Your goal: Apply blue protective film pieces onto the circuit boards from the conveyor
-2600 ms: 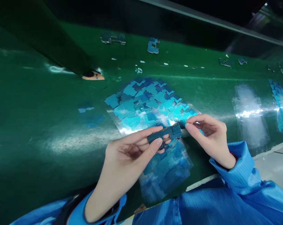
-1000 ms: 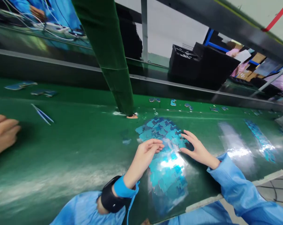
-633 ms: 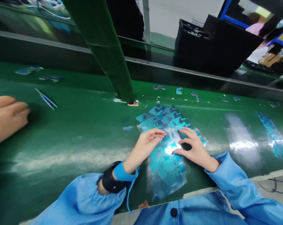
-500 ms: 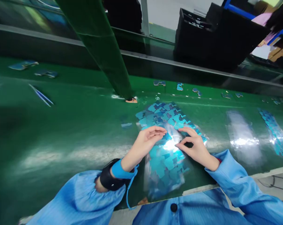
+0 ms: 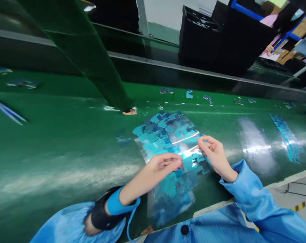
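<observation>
Shiny blue cut pieces (image 5: 168,126) of irregular outline lie close together on clear plastic film on the green bench. More of them show on a clear sheet (image 5: 170,199) reaching toward my body. My right hand (image 5: 215,153) is closed in a pinch at the right edge of a glossy clear plastic film (image 5: 185,148). Over the left part of the same film, my left hand (image 5: 164,165) has its thumb and fingers pressed together. What lies between those left fingertips is hidden. A black and blue wrist strap (image 5: 114,206) goes round my left wrist.
Tweezers (image 5: 8,111) lie at the far left. A green-wrapped post (image 5: 92,64) slants down to the bench. Small circuit boards (image 5: 189,93) stand along the back ledge. To the right are a clear sheet (image 5: 255,141) and another strip of blue pieces (image 5: 285,136). A person sits beyond.
My left hand has come down and closer to my body. My right hand has shifted slightly right, its fingers closing on the film, whose upper edge now shows bright streaks. The view has swung right.
</observation>
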Motion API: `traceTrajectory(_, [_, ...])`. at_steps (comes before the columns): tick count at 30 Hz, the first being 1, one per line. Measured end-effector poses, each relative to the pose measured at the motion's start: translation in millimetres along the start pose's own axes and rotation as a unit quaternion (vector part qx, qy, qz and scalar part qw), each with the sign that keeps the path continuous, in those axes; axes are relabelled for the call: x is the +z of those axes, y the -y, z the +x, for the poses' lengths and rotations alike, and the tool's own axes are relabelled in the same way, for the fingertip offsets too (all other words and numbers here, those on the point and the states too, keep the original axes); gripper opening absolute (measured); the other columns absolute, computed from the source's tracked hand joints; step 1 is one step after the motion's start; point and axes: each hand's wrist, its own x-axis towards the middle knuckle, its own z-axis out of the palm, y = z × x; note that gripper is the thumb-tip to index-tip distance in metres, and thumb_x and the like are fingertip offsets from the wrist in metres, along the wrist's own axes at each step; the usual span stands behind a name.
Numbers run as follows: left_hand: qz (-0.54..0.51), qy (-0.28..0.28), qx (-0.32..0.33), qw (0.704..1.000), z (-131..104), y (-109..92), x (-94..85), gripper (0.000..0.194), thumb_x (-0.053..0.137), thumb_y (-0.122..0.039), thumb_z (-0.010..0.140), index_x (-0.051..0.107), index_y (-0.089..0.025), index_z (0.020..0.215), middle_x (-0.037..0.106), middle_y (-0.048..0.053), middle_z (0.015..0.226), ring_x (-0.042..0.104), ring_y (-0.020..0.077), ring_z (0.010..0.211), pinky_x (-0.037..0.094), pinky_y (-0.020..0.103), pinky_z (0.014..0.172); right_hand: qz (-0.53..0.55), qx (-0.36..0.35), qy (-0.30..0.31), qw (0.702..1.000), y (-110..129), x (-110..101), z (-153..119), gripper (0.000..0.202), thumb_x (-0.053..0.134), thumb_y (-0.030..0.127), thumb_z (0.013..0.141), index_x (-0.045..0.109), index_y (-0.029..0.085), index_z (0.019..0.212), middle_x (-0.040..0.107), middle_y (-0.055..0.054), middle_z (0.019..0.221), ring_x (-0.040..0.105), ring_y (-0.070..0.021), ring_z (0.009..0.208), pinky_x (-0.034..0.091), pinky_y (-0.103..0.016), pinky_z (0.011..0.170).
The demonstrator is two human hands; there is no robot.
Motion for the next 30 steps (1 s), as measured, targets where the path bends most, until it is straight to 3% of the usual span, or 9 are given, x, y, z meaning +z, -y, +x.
traceTrajectory(3, [-0.079, -0.007, -0.028, 0.996, -4.1, 1.8, 8.4, 0.02, 0.081, -0.032, 0.063, 0.074, -0.016, 0.074, 0.069, 0.001, 0.066, 0.064, 0.0152, 0.063, 0.052, 0.027, 0.067, -0.001, -0.046, 0.011, 0.999, -2.8, 10.2, -11.3, 0.035, 0.058, 0.044, 0.087, 0.052, 0.021, 0.113, 0.07, -0.003, 0.076, 0.062, -0.0125, 0.058, 0.049, -0.025, 0.056])
traceTrajectory(5, [-0.093, -0.035, -0.02, 0.995, -3.8, 4.4, 9.5, 0.024, 0.081, -0.035, 0.062, 0.073, -0.016, 0.073, 0.069, 0.001, 0.068, 0.062, 0.0142, 0.063, 0.052, 0.026, 0.065, -0.091, -0.155, -0.019, 0.984, -7.1, 11.1, -17.2, 0.04, 0.055, 0.035, 0.09, 0.047, 0.027, 0.129, 0.065, -0.011, 0.118, 0.068, -0.0204, 0.095, 0.054, -0.037, 0.081])
traceTrajectory(6, [-0.099, -0.049, -0.014, 0.994, -3.0, 5.8, 8.6, 0.027, 0.081, -0.038, 0.063, 0.072, -0.015, 0.074, 0.07, 0.002, 0.072, 0.062, 0.0137, 0.064, 0.051, 0.025, 0.065, -0.172, -0.227, -0.026, 0.958, -10.5, 10.4, -18.4, 0.041, 0.059, 0.032, 0.088, 0.051, 0.028, 0.128, 0.052, -0.012, 0.137, 0.057, -0.0261, 0.119, 0.048, -0.044, 0.096])
traceTrajectory(8, [-0.117, -0.063, -0.005, 0.991, -1.6, 8.0, 6.4, 0.031, 0.079, -0.042, 0.064, 0.072, -0.015, 0.078, 0.071, 0.004, 0.077, 0.063, 0.0137, 0.068, 0.049, 0.023, 0.065, -0.285, -0.336, 0.001, 0.898, -18.7, 9.0, -18.1, 0.039, 0.064, 0.029, 0.084, 0.059, 0.029, 0.123, 0.04, -0.01, 0.149, 0.037, -0.0338, 0.137, 0.034, -0.056, 0.108])
traceTrajectory(10, [-0.139, -0.058, -0.004, 0.989, -1.5, 9.6, 6.0, 0.035, 0.079, -0.045, 0.063, 0.071, -0.015, 0.08, 0.071, 0.004, 0.079, 0.064, 0.0141, 0.07, 0.048, 0.023, 0.066, -0.317, -0.393, 0.047, 0.862, -26.5, 9.0, -16.6, 0.04, 0.064, 0.026, 0.085, 0.059, 0.028, 0.124, 0.053, -0.009, 0.139, 0.044, -0.0317, 0.133, 0.035, -0.056, 0.109])
traceTrajectory(14, [-0.181, -0.03, -0.023, 0.983, -3.9, 12.0, 9.6, 0.036, 0.079, -0.044, 0.063, 0.071, -0.015, 0.082, 0.069, 0.003, 0.078, 0.064, 0.0124, 0.068, 0.046, 0.024, 0.069, -0.299, -0.423, 0.052, 0.854, -36.7, 10.1, -15.5, 0.034, 0.062, 0.02, 0.087, 0.059, 0.026, 0.12, 0.071, -0.005, 0.111, 0.069, -0.0225, 0.101, 0.049, -0.044, 0.101])
traceTrajectory(18, [-0.217, -0.018, -0.044, 0.975, -3.5, 14.1, 9.3, 0.031, 0.078, -0.042, 0.065, 0.07, -0.015, 0.078, 0.068, 0.003, 0.077, 0.061, 0.0102, 0.065, 0.045, 0.024, 0.07, -0.314, -0.474, 0.035, 0.822, -42.3, 5.7, -15.2, 0.04, 0.063, 0.015, 0.085, 0.059, 0.025, 0.123, 0.072, -0.005, 0.108, 0.071, -0.0224, 0.095, 0.048, -0.043, 0.101])
traceTrajectory(22, [-0.243, -0.018, -0.052, 0.968, 0.1, 17.4, 7.3, 0.032, 0.081, -0.041, 0.061, 0.069, -0.015, 0.078, 0.068, 0.003, 0.079, 0.059, 0.008, 0.061, 0.045, 0.022, 0.066, -0.333, -0.507, 0.053, 0.794, -40.7, 1.9, -14.6, 0.051, 0.06, 0.011, 0.086, 0.052, 0.023, 0.135, 0.068, -0.009, 0.119, 0.067, -0.0256, 0.104, 0.05, -0.043, 0.097])
traceTrajectory(30, [-0.282, -0.004, -0.055, 0.958, 3.3, 21.3, 7.3, 0.028, 0.079, -0.036, 0.063, 0.067, -0.015, 0.078, 0.068, 0.002, 0.072, 0.06, 0.0089, 0.06, 0.045, 0.024, 0.065, -0.308, -0.54, 0.057, 0.781, -30.2, 5.1, -13.1, 0.055, 0.061, 0.006, 0.083, 0.053, 0.025, 0.134, 0.069, -0.008, 0.115, 0.067, -0.0238, 0.101, 0.051, -0.038, 0.092])
